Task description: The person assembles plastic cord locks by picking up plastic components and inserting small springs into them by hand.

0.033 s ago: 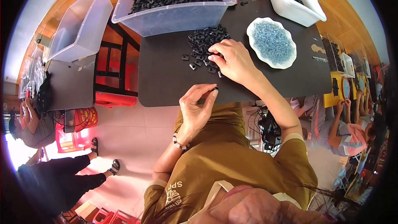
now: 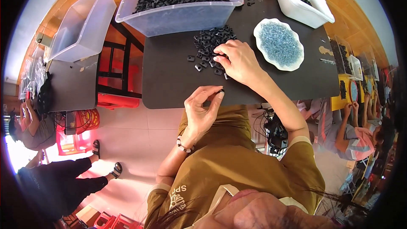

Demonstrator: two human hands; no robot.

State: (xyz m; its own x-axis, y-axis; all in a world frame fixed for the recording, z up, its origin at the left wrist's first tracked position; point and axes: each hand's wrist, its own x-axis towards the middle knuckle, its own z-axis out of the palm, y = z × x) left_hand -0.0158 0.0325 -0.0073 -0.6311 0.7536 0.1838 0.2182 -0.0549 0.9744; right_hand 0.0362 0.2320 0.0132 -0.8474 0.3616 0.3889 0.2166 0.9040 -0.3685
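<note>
Centre frame: left hand (image 2: 202, 109) pinching one small black part (image 2: 221, 90); right hand (image 2: 238, 60) grasping at loose parts pile (image 2: 210, 42). Sorting step; next pick likely needs a single-piece grip.

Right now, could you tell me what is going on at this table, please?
A person sits at a black table sorting small black parts. The right hand rests on a loose pile of parts, fingers down among them. The left hand, near the table's front edge, pinches one part between thumb and fingertips. Behind the pile stands a clear bin full of the same parts, with a dish of blue beads and a white tub to the right.
</note>
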